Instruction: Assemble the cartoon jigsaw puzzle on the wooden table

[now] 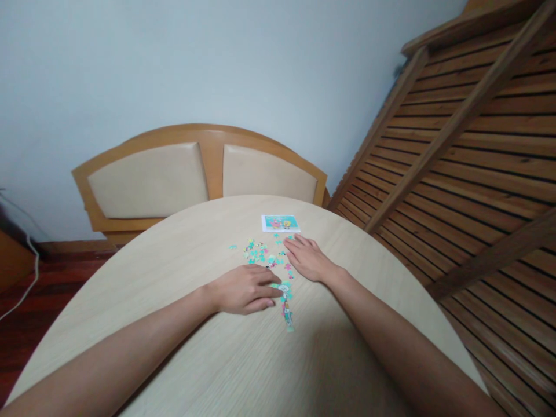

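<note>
Joined jigsaw puzzle pieces (288,315) form a narrow strip on the table, wider at its far end. My left hand (249,288) lies palm down beside that strip, its fingers stretched out and the fingertips at the wider end. Farther back, my right hand (308,258) rests with fingers extended over the loose pieces, hiding some of them. Several loose jigsaw pieces (260,253), mostly teal with bits of yellow and pink, are scattered beyond and between my hands. Behind them lies a picture card (281,223) showing pink and yellow cartoon figures on teal.
The round pale wooden table (208,359) fills the foreground. A wooden headboard with cream panels (150,182) stands behind it against the wall. Slatted wooden boards (469,150) lean close on the right. A white cable (32,278) hangs at the left.
</note>
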The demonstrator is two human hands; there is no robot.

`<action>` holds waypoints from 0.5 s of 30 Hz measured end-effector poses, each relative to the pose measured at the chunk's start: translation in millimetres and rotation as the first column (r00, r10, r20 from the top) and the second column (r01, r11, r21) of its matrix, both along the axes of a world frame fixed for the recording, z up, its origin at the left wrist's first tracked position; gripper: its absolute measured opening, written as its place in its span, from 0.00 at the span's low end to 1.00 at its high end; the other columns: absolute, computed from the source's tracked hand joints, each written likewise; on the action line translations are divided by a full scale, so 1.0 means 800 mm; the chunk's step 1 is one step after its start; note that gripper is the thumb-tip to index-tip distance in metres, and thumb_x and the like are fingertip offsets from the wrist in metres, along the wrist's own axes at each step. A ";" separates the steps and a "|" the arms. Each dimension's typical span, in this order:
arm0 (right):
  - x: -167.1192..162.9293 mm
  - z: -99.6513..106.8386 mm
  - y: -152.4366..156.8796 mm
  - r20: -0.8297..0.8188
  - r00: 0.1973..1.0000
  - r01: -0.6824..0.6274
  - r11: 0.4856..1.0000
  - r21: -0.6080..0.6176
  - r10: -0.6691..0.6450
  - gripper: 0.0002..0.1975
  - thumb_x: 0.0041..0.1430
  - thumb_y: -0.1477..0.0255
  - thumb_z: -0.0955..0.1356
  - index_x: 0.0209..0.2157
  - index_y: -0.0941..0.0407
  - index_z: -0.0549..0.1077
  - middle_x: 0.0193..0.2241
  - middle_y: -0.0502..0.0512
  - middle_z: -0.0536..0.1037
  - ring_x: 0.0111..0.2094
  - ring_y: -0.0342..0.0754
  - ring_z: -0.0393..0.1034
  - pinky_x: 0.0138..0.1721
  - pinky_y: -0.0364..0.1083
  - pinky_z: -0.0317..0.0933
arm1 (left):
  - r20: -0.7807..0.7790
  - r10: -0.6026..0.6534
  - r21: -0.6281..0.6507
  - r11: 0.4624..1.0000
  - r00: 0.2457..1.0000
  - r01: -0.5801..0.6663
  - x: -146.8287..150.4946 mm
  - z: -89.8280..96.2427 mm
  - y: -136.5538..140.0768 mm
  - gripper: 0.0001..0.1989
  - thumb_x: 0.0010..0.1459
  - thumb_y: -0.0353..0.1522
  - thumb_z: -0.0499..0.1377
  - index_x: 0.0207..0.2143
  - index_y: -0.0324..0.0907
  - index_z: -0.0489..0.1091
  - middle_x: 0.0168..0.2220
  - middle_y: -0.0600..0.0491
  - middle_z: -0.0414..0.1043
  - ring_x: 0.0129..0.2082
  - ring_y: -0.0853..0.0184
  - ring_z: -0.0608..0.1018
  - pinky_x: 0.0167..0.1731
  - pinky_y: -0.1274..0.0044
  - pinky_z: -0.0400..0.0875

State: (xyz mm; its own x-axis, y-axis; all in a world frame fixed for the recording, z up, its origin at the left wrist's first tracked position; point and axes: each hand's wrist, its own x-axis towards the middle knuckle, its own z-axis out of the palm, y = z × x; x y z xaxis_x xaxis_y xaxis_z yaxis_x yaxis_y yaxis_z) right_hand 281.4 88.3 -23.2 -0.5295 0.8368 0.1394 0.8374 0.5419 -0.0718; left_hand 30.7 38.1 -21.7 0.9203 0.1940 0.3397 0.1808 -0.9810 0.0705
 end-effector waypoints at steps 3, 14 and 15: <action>0.006 0.003 -0.015 -0.012 1.000 -0.015 0.999 0.040 0.016 0.20 0.68 0.75 0.61 0.58 0.57 0.72 0.60 0.60 0.73 0.67 0.60 0.54 0.64 0.60 0.51 | -0.007 0.010 0.004 1.000 1.000 -0.010 0.000 0.001 0.000 0.16 0.72 0.37 0.50 0.53 0.42 0.72 0.52 0.42 0.74 0.51 0.57 0.77 0.54 0.66 0.71; 0.026 0.019 -0.099 -0.015 0.995 -0.095 0.995 0.026 0.096 0.10 0.67 0.76 0.65 0.41 0.56 0.80 0.39 0.59 0.78 0.51 0.57 0.67 0.53 0.54 0.61 | -0.028 0.010 0.018 1.000 1.000 -0.010 0.003 0.003 -0.006 0.16 0.73 0.37 0.49 0.52 0.42 0.72 0.51 0.43 0.74 0.50 0.57 0.77 0.52 0.66 0.72; 0.028 0.019 -0.103 -0.030 0.992 -0.122 0.993 0.006 0.122 0.10 0.67 0.77 0.65 0.42 0.56 0.80 0.39 0.59 0.78 0.52 0.57 0.67 0.54 0.55 0.61 | -0.030 0.012 0.019 1.000 0.999 -0.011 0.003 0.003 -0.007 0.16 0.73 0.37 0.49 0.52 0.42 0.72 0.51 0.43 0.74 0.50 0.58 0.77 0.51 0.66 0.72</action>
State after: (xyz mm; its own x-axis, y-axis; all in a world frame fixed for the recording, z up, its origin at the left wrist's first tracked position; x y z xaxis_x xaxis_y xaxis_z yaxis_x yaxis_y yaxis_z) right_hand 303.8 5.9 -7.7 -0.6228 0.7658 0.1601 0.7626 0.6399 -0.0941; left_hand 33.2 32.5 -19.1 0.9279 0.1981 0.3159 0.1936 -0.9800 0.0461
